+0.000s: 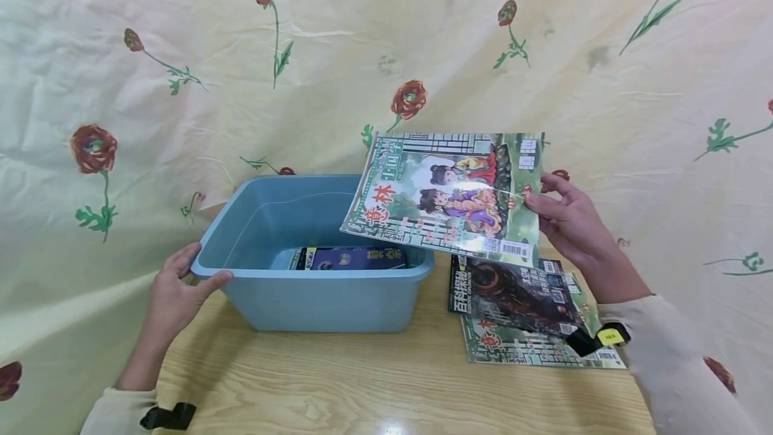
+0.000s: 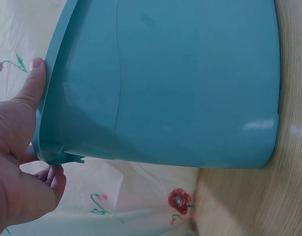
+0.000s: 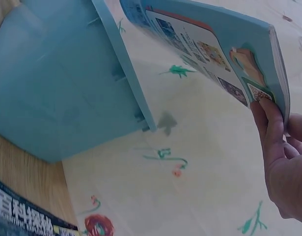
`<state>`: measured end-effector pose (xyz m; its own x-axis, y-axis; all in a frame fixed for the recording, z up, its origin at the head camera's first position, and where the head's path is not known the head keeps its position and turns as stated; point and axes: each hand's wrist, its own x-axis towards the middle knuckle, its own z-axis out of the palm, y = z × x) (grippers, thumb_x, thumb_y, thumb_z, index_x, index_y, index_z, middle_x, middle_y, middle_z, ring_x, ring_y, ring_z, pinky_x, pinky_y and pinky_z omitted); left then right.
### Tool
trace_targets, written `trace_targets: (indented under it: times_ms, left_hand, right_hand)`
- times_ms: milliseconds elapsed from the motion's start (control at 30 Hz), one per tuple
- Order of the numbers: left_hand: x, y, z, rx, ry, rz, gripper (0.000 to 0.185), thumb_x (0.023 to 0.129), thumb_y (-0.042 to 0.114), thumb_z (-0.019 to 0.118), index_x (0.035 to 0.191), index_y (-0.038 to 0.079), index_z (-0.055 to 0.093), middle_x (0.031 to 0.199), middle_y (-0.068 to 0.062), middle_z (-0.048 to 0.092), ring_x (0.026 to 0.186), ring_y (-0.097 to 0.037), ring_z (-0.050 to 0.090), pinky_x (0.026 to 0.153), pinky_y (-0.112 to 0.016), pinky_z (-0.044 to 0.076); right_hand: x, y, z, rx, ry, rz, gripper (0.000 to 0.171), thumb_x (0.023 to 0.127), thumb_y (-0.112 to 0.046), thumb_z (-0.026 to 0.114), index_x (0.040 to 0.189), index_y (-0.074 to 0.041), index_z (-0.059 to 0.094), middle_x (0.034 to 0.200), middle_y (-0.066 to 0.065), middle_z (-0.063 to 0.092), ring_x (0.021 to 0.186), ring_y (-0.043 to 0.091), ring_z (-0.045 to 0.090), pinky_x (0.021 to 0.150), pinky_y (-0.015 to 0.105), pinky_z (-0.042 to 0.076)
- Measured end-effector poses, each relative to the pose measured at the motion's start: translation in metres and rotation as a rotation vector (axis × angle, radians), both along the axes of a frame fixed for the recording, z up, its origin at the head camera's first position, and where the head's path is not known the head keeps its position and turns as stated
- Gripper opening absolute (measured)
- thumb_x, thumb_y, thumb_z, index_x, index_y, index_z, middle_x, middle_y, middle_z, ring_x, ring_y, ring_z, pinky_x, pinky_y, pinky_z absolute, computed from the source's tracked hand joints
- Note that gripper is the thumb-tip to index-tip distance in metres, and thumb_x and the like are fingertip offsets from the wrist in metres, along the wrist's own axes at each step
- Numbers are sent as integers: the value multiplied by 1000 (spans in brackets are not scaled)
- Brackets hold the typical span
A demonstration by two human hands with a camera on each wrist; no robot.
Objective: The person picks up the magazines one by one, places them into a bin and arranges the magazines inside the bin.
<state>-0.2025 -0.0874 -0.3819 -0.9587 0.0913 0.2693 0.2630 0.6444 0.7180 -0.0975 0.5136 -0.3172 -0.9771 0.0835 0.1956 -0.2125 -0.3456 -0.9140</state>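
Observation:
A green illustrated magazine (image 1: 447,193) is pinched at its right edge by my right hand (image 1: 570,220), thumb on the cover and fingers beneath. Its left part hangs over the right rim of a blue plastic tub (image 1: 326,301). In the right wrist view the magazine's pale blue underside (image 3: 209,29) shows, with small pictures on it. My left hand (image 1: 181,287) grips the tub's front left corner, thumb along the rim and fingers curled under it, as the left wrist view also shows. Inside the tub lies a dark blue magazine (image 1: 356,258), partly hidden by the front wall.
Right of the tub, a dark magazine (image 1: 513,294) lies across another green one (image 1: 531,354) on the wooden table (image 1: 338,381). A pale cloth (image 1: 338,39) printed with red flowers hangs behind the table and along its sides.

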Motion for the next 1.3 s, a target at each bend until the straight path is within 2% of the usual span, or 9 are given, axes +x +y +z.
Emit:
trace_targets:
  times_ms: [200, 333, 567, 800, 1300]
  left_hand:
    - [1, 1, 1, 3, -5, 3, 95, 89, 37, 81, 156, -7, 31, 160, -32, 27, 135, -60, 41, 103, -69, 42]
    - [1, 2, 2, -1, 0, 9, 95, 89, 36, 81, 156, -8, 31, 160, -32, 28, 135, -59, 41, 102, -68, 42]
    - [1, 3, 3, -6, 2, 5, 95, 89, 37, 81, 156, -7, 31, 160, -32, 28, 135, -59, 41, 103, -69, 42]
    - [3, 2, 1, -9, -11, 16, 96, 89, 38, 81, 157, -7, 29, 160, -33, 26, 135, -60, 40, 101, -68, 43]
    - [3, 4, 2, -23, -18, 27, 98, 88, 40, 81, 157, -7, 29, 160, -32, 26, 135, -60, 40, 102, -69, 42]
  right_hand:
    - [-20, -22, 7, -36, -3, 32, 57, 100, 6, 57, 149, -8, 31, 106, 8, 76, 93, 16, 75, 76, 26, 61]
    - [-32, -35, 10, -11, -18, 34, 56, 99, 4, 61, 147, -8, 34, 105, 7, 77, 93, 16, 75, 76, 25, 61]
    - [-52, -54, 11, 68, -40, 21, 62, 99, 0, 63, 153, -5, 31, 102, 4, 78, 90, 15, 76, 74, 25, 60]
    - [-72, -73, 8, 96, -58, 29, 64, 100, -1, 63, 156, -4, 31, 101, 3, 78, 88, 15, 76, 76, 26, 61]
    - [-97, -109, -5, 188, -93, 32, 60, 100, 0, 60, 155, -2, 35, 100, 2, 77, 88, 16, 75, 82, 28, 61]
